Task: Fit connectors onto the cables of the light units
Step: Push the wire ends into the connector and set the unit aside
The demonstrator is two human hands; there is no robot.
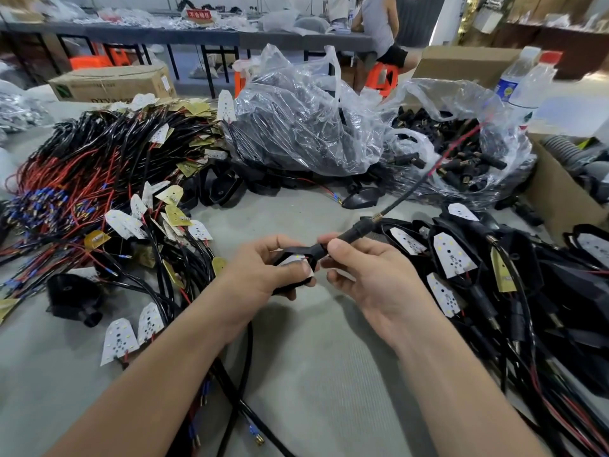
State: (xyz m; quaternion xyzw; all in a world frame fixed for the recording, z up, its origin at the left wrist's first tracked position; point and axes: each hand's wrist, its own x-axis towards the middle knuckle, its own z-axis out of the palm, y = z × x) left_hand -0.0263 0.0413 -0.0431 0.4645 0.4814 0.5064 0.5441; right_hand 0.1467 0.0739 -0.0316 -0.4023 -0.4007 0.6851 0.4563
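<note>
Two hands meet low over the grey desk. The left grip is clenched round a light unit, a small black housing with a white LED board showing under the thumb. The right grip pinches the black connector between thumb and forefinger, just right of the light unit, where the sleeve meets the housing's neck. From the connector the cable rises up and to the right of the light unit, with a short metal spring round it at the sleeve's far end.

The connector appears to be going home against the housing; whether it is fully seated cannot be told. The light unit looks light and rigid, a hard shell best held by its sides, with the thumb kept gentle on the thin board and its tiny LEDs. The connector seems stiff and smooth, so a pinch close to its near end should give the most control. The cable is limp and would likely buckle if pushed from far back.

Left of the light unit lies a tangle of loose boards on red and black wires. Right of it is a heap of assembled units. Behind it stands a clear bag of black parts, and behind to the right an open bag of connectors.
</note>
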